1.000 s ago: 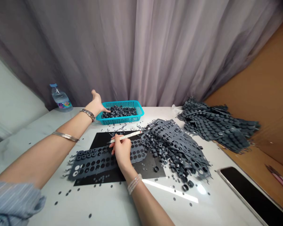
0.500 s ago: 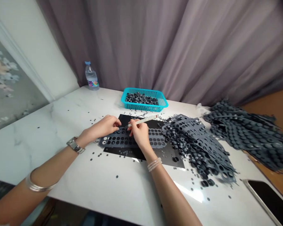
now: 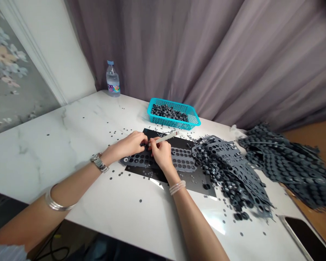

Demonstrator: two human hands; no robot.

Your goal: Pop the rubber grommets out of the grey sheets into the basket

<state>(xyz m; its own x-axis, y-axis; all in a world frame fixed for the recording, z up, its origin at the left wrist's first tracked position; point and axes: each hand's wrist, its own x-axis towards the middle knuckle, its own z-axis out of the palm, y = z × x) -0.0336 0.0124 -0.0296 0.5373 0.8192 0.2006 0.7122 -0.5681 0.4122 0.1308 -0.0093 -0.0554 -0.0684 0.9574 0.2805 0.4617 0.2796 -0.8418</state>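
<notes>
My right hand [image 3: 162, 154] is closed round a white pen-like stick [image 3: 168, 137], its lower tip pointing left and down toward my left fingers. My left hand [image 3: 133, 144] is closed, with curled fingertips against a small dark piece too hidden to name, just left of the right fingers. Beneath both hands lies a dark grey strip [image 3: 182, 162] punched with rows of round holes, some filled with dark discs. The strip rests on a black mat [image 3: 199, 185] strewn with tiny dark discs.
A turquoise basket [image 3: 174, 124] of small dark rings stands behind the mat. To the right lie punched sheets [image 3: 239, 159], loose rings [image 3: 230, 186] and a bigger sheet pile [image 3: 285, 163]. A phone [image 3: 306, 235] lies front right, a water bottle [image 3: 113, 81] back left.
My left hand has moved right, close to my right fingers, and its fingertips have drawn together. The whole view has shifted and tilted slightly. My right hand keeps hold of the stick.
</notes>
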